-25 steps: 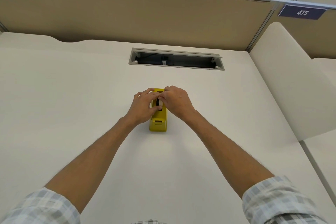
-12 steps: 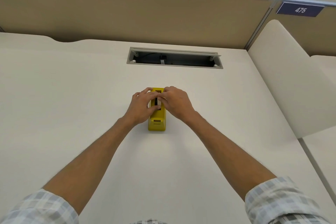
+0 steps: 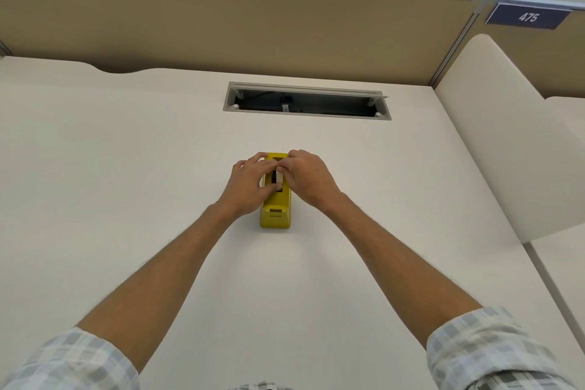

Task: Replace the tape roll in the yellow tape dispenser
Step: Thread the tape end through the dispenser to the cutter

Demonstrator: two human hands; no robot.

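The yellow tape dispenser (image 3: pixel 275 215) stands on the white desk (image 3: pixel 126 168), its cutter end towards me. My left hand (image 3: pixel 248 185) wraps its left side and my right hand (image 3: pixel 308 179) its right side. The fingertips of both hands meet over the dark slot on top, where a white tape roll (image 3: pixel 279 178) shows on edge between them. Most of the roll is hidden by my fingers.
An open cable slot (image 3: pixel 305 101) is set into the desk behind the dispenser. A beige partition (image 3: pixel 253 25) closes the back, and a white side divider (image 3: pixel 493 136) rises on the right. Plants stand beyond the partition.
Both hands stay on the dispenser; the fingertips have shifted slightly over the slot. The view has moved a little.
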